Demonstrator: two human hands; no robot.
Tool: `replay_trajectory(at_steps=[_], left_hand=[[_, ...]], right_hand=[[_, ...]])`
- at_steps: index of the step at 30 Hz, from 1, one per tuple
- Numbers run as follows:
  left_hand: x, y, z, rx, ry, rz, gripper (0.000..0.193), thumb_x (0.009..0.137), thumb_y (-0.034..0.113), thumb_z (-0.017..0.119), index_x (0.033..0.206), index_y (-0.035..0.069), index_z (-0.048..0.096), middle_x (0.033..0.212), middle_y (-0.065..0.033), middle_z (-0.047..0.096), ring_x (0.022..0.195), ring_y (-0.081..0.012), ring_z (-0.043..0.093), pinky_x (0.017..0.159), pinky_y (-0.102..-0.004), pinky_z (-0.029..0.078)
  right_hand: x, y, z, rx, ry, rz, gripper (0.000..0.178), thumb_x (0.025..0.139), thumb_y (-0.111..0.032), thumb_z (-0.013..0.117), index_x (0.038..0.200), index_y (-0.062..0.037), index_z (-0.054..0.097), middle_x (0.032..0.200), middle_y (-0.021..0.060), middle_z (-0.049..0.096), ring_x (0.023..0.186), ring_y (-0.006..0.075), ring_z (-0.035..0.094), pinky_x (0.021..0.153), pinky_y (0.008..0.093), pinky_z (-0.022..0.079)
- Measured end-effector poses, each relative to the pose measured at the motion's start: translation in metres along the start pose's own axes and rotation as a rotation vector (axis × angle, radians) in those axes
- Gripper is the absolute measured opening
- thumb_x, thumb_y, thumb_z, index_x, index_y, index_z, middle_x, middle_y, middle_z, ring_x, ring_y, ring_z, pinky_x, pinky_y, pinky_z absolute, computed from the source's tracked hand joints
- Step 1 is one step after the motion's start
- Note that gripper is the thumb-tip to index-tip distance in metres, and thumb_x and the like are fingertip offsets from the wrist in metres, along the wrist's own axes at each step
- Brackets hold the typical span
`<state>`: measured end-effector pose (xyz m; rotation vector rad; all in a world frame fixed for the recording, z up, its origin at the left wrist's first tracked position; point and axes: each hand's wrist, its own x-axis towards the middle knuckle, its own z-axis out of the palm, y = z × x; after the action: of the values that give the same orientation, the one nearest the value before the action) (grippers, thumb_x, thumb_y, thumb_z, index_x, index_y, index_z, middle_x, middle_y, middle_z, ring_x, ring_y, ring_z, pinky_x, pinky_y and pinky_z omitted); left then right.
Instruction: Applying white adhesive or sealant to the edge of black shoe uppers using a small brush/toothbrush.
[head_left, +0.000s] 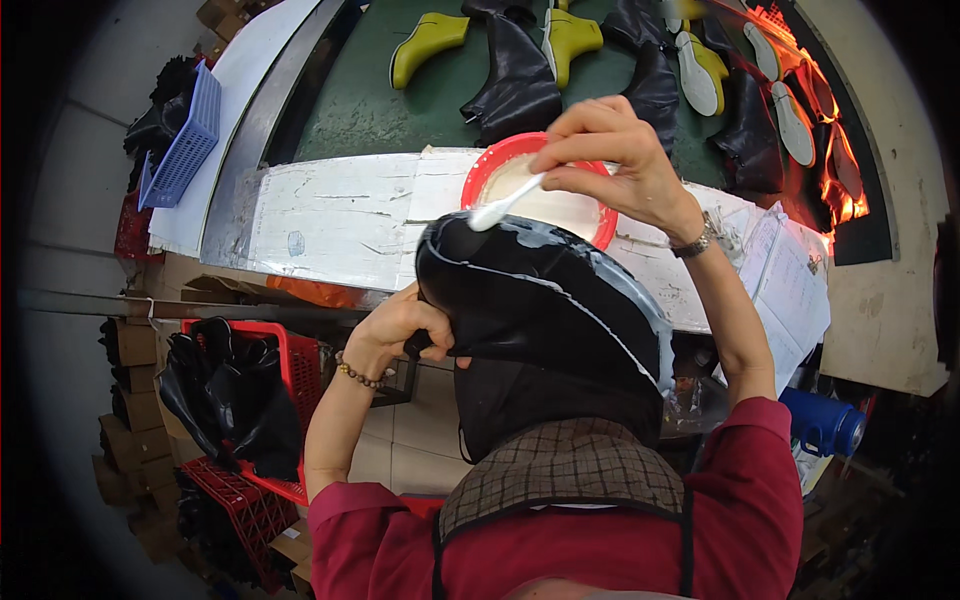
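Maroon clothing point(390, 535) and a checked apron point(565, 465) come nearest the camera, well to the wearer's side of the red bowl point(484, 160), which holds a whitish paste. Between apron and bowl is the black boot piece point(520, 322), its upper edge close in front of the bowl, a white line along its side and white smears down its right-hand curve.

The left hand point(405, 325), left of the bowl and nearer the wearer, clasps the piece at its left end with curled fingers, some of them hidden. The right hand point(620, 160) is above the bowl's far right side, beyond the piece, pinching a white brush point(497, 208) between thumb and fingers. The brush slants across the bowl, its head over the piece's upper left end; whether they touch I cannot tell.

Beyond the bowl, yellow-green boots point(428, 46) and black boots point(510, 85) lie on a green surface point(360, 110).
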<state>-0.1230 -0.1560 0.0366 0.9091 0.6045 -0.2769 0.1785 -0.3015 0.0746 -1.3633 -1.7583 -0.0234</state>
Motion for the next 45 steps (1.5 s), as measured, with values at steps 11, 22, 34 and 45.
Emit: replay_trajectory(at_steps=[11,22,34,45], left_hand=[[-0.026,-0.003,-0.032,-0.169,0.019,0.321,0.054,0.055,-0.011,0.055,0.109,-0.019,0.062,0.074,-0.0370,0.065,0.037,-0.0216,0.047,0.035,-0.0310,0.034],[0.025,0.068,-0.127,-0.200,0.610,0.763,0.014,0.074,-0.007,0.066,0.087,-0.009,0.067,0.078,-0.0175,0.069,0.066,-0.0298,0.072,0.069,-0.0407,0.064],[0.148,0.150,-0.239,1.282,1.268,0.547,0.056,0.082,0.009,0.073,0.136,0.022,0.067,0.123,-0.0152,0.072,0.115,-0.0361,0.067,0.099,-0.0458,0.054],[-0.163,-0.007,-0.199,1.374,2.048,1.106,0.029,0.081,0.004,0.063,0.104,0.012,0.078,0.100,-0.0120,0.076,0.099,-0.0330,0.069,0.092,-0.0443,0.052]], right_hand=[[-0.072,0.014,-0.004,0.011,0.142,0.235,0.016,0.077,-0.010,0.086,0.093,-0.0094,0.081,0.092,0.0013,0.072,0.090,0.0160,0.066,0.091,0.0320,0.042],[-0.176,0.083,0.041,0.347,0.549,0.911,0.020,0.106,-0.014,0.059,0.121,-0.0016,0.063,0.078,-0.0061,0.053,0.059,0.0013,0.042,0.049,0.0198,0.032],[-0.177,0.087,0.046,0.331,0.598,0.923,0.021,0.108,-0.020,0.061,0.120,-0.0041,0.064,0.070,-0.0092,0.047,0.054,-0.0010,0.033,0.045,0.0188,0.022],[-0.178,0.087,0.048,0.215,0.551,0.912,0.025,0.107,-0.023,0.062,0.122,-0.0030,0.066,0.070,-0.0099,0.049,0.054,-0.0015,0.034,0.046,0.0179,0.023]])
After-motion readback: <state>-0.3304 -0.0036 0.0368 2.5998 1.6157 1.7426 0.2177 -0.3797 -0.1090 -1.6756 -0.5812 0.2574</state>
